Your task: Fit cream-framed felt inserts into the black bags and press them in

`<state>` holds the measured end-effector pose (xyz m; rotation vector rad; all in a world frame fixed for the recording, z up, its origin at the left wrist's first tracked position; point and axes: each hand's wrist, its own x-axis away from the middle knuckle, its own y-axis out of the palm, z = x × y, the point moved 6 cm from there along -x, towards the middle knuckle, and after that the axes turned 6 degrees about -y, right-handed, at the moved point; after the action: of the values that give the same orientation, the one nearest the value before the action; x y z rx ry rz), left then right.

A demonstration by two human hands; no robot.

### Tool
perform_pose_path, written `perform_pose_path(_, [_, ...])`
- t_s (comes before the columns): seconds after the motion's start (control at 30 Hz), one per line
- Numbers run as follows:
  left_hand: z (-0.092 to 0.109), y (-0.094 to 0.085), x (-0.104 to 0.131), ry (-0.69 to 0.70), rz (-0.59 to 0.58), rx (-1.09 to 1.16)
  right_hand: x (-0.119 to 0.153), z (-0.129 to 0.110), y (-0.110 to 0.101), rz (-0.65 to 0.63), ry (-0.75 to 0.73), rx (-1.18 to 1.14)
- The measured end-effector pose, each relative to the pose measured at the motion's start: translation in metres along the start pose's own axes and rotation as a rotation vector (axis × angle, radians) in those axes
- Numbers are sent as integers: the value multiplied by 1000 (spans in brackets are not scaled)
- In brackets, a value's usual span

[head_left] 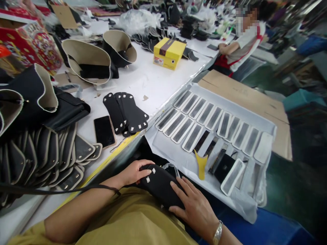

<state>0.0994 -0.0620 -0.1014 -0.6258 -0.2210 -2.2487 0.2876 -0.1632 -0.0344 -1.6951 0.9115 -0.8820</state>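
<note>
A long black rounded bag panel (162, 185) lies over my lap, with small white tabs at its left end. My left hand (135, 173) grips that end, thumb on top; its other fingers are partly hidden. Across the panel's right part, my right hand (192, 204) rests with fingers stretched out and apart, the thumb near its lower edge. A clear plastic-wrapped strip (171, 166) shows just behind the panel. Similar black panels with white tabs (126, 112) lie in a small pile on the white table (143, 88), beside a phone (104, 132).
To the right, a lined tray (176, 160) holds rows of white-edged strips (201, 107), a yellow forked tool (201, 165) and a black block (224, 166). Stacked black pieces (38, 156) and bag bodies (87, 61) stand left. A yellow box (169, 52) sits farther back; a person (237, 44) sits beyond.
</note>
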Motion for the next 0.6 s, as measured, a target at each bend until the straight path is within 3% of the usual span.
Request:
perform_pose_path(0.23, [-2,5,0,6,-25,-34,54,18,4,-31,75,-7])
perform_pose_path(0.37, [0,5,1,-2,-44,-58,66,20,1,-34,104,-61])
perform_pose_path(0.47, [5,3,2,6,-100,-69,63,29,0,-8,128,-225])
perform_pose_path(0.6, [9,4,5,2,-162,-85,61,56,4,92,276,-574])
